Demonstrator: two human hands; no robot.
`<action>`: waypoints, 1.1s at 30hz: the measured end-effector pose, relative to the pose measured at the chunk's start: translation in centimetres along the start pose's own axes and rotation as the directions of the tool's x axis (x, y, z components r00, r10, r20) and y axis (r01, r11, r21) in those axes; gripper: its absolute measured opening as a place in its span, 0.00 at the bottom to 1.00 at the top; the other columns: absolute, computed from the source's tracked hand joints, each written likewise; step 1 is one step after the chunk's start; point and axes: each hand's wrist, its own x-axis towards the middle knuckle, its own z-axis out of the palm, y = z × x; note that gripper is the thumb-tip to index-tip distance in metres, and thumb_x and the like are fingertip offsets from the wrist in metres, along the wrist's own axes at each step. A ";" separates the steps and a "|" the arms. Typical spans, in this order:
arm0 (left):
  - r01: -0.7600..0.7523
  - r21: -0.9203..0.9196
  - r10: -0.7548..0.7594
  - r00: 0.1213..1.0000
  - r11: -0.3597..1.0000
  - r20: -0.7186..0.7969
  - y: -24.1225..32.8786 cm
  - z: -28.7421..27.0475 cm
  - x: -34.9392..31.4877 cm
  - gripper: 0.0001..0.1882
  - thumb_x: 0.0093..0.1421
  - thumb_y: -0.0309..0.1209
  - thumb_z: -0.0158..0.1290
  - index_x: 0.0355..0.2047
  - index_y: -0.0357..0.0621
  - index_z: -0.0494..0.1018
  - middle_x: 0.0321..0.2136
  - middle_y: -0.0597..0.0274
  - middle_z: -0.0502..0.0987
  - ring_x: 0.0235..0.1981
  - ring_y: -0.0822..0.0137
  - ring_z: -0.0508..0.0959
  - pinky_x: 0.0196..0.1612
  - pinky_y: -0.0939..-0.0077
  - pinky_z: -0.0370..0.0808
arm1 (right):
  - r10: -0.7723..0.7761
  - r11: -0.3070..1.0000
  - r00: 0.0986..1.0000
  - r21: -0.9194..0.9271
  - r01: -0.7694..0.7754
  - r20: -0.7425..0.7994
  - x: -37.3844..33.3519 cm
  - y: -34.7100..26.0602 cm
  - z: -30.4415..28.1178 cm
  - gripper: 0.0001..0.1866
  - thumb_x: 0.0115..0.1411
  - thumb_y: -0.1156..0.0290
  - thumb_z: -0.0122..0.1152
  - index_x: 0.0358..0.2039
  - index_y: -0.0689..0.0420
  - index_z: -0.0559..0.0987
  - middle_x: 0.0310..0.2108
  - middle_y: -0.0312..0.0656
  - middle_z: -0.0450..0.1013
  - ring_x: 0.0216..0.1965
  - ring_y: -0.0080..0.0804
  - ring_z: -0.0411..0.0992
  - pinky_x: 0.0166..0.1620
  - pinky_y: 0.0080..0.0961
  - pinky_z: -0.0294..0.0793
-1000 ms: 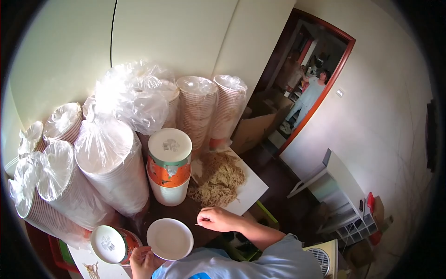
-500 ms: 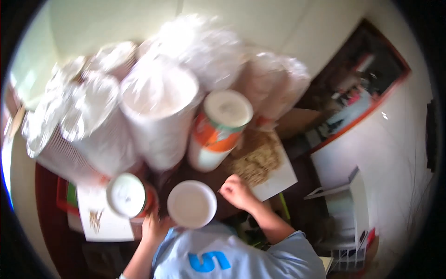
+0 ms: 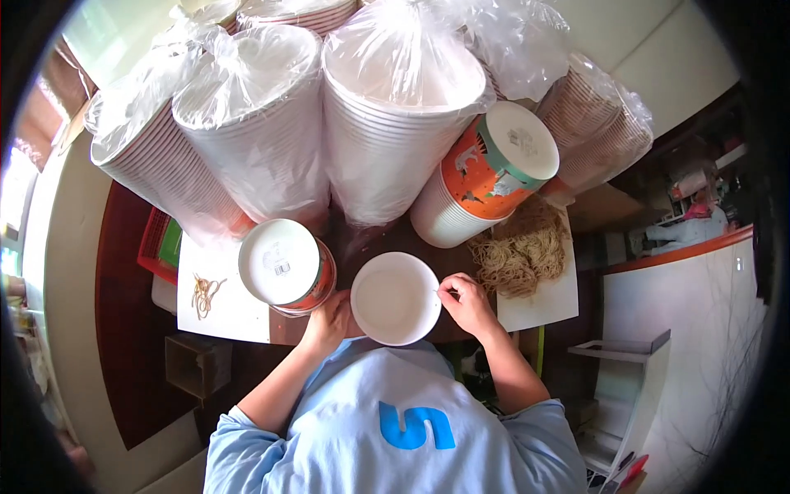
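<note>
Clear abv bowl [image 3: 395, 298]; bagged stacks [image 3: 395, 152] bhd

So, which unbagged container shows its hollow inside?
The white container between left hand and right hand: its open mouth is uncovered, while the left orange container and right orange container show closed white ends.

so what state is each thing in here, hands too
white tub: mouth up, nothing seen inside
left orange tub: upside down, base up
right orange tub: upside down, tilted in this wide view
bagged tubs: nested, wrapped in clear plastic
cord pile: tangled
loose cords: spread loosely
left hand: beside the left orange tub
right hand: fingers curled, at the white tub's rim
</note>
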 end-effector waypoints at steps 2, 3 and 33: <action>0.045 -0.095 -0.044 0.999 0.994 0.020 -0.2 0.4 0.2 0.16 0.59 0.21 0.41 0.48 0.31 0.67 0.40 0.52 0.75 0.42 0.64 0.76 0.47 0.70 0.72 | 0.021 1.000 1.000 0.013 -0.021 0.024 -0.3 -0.6 0.3 0.03 0.52 0.77 0.59 0.27 0.63 0.74 0.28 0.44 0.72 0.30 0.38 0.73 0.34 0.30 0.72; 0.035 -0.167 -0.033 0.999 0.985 0.016 0.5 0.6 0.4 0.17 0.60 0.24 0.42 0.49 0.32 0.67 0.40 0.49 0.75 0.43 0.61 0.76 0.47 0.69 0.72 | 0.026 0.999 0.999 -0.024 -0.025 0.044 -0.4 -0.9 0.4 0.03 0.52 0.77 0.59 0.27 0.62 0.74 0.28 0.44 0.72 0.30 0.39 0.73 0.34 0.30 0.72; 0.041 -0.109 -0.051 0.994 0.993 -0.097 1.9 1.6 2.8 0.11 0.58 0.25 0.51 0.40 0.33 0.73 0.30 0.55 0.77 0.32 0.70 0.77 0.37 0.77 0.74 | 0.053 0.998 0.998 -0.045 -0.051 0.041 -2.0 -4.0 0.5 0.03 0.51 0.78 0.58 0.27 0.61 0.74 0.26 0.45 0.73 0.26 0.40 0.73 0.29 0.30 0.72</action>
